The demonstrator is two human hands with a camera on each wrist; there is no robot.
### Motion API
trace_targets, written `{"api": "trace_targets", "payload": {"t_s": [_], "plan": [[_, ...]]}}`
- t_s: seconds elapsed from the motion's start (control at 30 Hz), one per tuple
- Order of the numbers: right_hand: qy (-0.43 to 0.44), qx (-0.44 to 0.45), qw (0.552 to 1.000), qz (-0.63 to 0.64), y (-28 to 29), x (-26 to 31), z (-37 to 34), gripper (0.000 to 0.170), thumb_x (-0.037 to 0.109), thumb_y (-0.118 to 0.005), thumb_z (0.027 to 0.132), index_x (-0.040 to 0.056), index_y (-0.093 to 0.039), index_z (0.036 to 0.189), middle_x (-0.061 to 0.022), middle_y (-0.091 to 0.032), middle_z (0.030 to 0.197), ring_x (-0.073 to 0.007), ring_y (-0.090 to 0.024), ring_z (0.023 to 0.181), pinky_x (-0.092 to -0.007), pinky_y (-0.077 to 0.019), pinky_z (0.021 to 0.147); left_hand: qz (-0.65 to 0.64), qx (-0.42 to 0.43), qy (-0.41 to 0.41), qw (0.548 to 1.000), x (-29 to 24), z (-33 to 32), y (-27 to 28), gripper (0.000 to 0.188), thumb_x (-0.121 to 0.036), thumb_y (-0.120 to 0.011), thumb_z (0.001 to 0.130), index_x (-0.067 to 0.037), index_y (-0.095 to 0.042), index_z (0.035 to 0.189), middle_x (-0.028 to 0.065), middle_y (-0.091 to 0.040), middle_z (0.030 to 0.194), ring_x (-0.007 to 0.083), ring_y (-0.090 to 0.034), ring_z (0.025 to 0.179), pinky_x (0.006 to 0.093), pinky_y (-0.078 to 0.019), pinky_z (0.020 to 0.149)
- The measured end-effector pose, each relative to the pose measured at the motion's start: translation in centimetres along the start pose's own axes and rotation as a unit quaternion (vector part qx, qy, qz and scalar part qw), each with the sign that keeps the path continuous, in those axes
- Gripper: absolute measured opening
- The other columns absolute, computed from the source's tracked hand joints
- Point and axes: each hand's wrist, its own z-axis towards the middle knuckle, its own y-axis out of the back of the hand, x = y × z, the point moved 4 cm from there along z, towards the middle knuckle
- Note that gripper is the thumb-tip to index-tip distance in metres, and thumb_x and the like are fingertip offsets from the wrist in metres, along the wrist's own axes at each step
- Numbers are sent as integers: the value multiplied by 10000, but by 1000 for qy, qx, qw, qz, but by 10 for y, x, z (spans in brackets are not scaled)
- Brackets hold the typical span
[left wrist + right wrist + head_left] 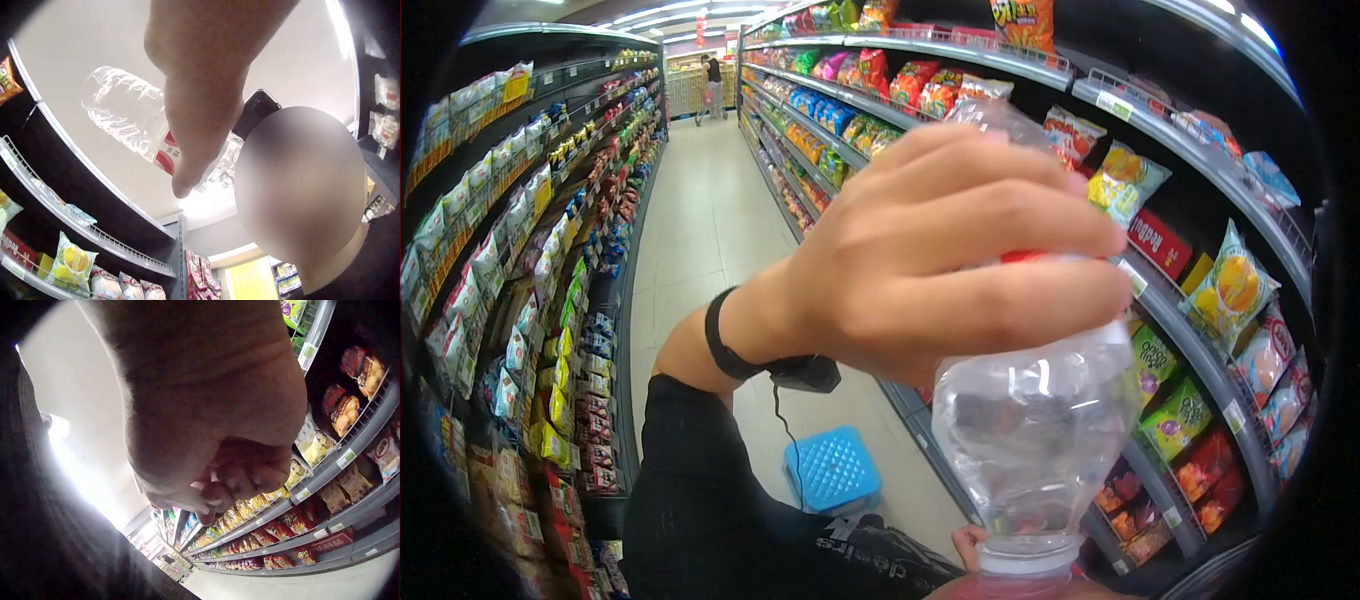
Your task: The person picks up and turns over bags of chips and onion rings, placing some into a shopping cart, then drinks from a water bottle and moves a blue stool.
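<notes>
My left hand (960, 235) grips a clear plastic bottle (1030, 430), its fingers wrapped over the side. The bottle is raised and tipped, neck downward, at the bottom edge of the head view. In the left wrist view the bottle (122, 106) slants across the ceiling toward the person's blurred head, and a red-and-white label (165, 161) shows beside the hand. Low in the head view a small part of my right hand (968, 548) appears behind the bottle neck. The right wrist view shows that hand (244, 478) with curled fingers; I cannot tell whether something is inside them.
Shelves of bagged snacks (1235, 285) line the right side close by; more packets (560, 350) fill the left shelves. A blue stool (833, 468) stands on the aisle floor (700, 220). Far down the aisle is another person (714, 85) with a cart.
</notes>
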Motion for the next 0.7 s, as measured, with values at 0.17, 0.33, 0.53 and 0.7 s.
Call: {"api": "trace_targets", "payload": {"t_s": [0.17,0.33,0.53,0.7], "plan": [[-96,57,994,-9,22,98,9,221,182,-651,855,-27,-648,783,-43,-548,548,-76,-472,515,-257,-378,488,-95,20,105,990,-16,-32,-17,351,-171,-750,736,-89,-578,1031,111,-683,995,263,-646,870,334,-500,710],[-123,46,991,-6,25,107,11,243,203,-677,831,-26,-638,759,-38,-543,544,-76,-467,521,-264,-373,492,-168,52,163,971,-26,-52,-25,366,-172,-748,719,-46,-598,1029,108,-682,972,252,-654,827,317,-498,673],[-119,47,991,-34,22,94,8,230,197,-669,829,-22,-632,769,-51,-538,552,-86,-471,520,-262,-371,493,-258,71,262,927,-8,-85,-43,553,-285,-810,634,-26,-595,1072,86,-662,995,229,-651,863,304,-504,730],[-119,50,991,-23,19,83,4,206,183,-658,831,-7,-635,754,-14,-509,544,-72,-457,538,-249,-355,495,-377,49,480,791,22,-119,-59,611,-332,-821,669,-16,-572,1128,83,-655,999,149,-630,908,290,-496,796]]}}
